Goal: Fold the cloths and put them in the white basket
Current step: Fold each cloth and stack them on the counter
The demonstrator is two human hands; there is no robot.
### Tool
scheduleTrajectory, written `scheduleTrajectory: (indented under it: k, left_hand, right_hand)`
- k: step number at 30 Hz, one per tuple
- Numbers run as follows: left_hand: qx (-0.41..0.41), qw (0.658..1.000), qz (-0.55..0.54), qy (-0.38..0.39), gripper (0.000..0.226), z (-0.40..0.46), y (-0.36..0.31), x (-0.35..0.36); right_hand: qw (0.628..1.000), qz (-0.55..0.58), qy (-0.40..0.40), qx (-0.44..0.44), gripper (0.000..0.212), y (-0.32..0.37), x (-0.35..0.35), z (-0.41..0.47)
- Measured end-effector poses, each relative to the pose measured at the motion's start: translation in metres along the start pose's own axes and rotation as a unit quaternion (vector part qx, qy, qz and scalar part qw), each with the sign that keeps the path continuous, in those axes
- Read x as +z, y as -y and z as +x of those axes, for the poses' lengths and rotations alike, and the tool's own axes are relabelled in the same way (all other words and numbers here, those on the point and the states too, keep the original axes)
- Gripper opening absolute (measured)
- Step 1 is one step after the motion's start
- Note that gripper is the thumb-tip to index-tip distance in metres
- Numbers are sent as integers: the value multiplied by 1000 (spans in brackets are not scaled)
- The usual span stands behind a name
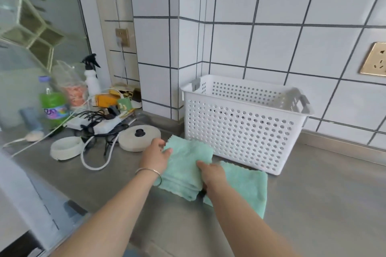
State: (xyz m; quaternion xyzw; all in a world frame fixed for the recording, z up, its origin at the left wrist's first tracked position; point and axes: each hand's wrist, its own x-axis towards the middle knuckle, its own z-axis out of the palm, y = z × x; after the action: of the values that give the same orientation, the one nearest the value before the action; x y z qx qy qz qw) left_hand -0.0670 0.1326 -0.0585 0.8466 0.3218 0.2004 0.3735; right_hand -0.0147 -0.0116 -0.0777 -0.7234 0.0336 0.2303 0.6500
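Note:
A folded mint-green cloth (183, 165) lies on the steel counter just in front of the white perforated basket (240, 131). My left hand (155, 155) grips its left edge, thumb on top. My right hand (212, 173) pinches its right side. A second mint-green cloth (248, 188) lies spread flat under and to the right of the folded one, partly hidden by my right forearm. The basket stands against the tiled wall; its inside looks empty as far as I can see.
Left of the cloths sit a round white lid with a black knob (139, 137), a white bowl (66, 148), tangled cables and a power strip (94, 125), a green bottle (53, 104) and a spray bottle (92, 77). A wall socket (375, 59) is at right.

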Motion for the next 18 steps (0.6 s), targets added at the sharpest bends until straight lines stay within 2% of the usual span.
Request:
scheduleTrajectory:
  k: [4, 6, 9, 12, 18]
  left_hand:
    - [-20, 1000, 2, -1, 38, 7, 17, 5]
    - [-26, 1000, 6, -5, 38, 7, 24, 9]
    - [-28, 1000, 1, -4, 39, 8, 28, 12]
    - [-33, 999, 5, 7, 40, 9, 29, 13]
    - [-39, 998, 43, 17, 40, 9, 30, 15]
  right_hand:
    - [992, -119, -38, -20, 17, 2, 8, 3]
    - [986, -155, -47, -26, 29, 2, 11, 3]
    - [983, -172, -65, -21, 33, 1, 12, 3]
    - [980, -180, -82, -16, 46, 2, 12, -1]
    - [968, -243, -68, 15, 57, 5, 17, -7]
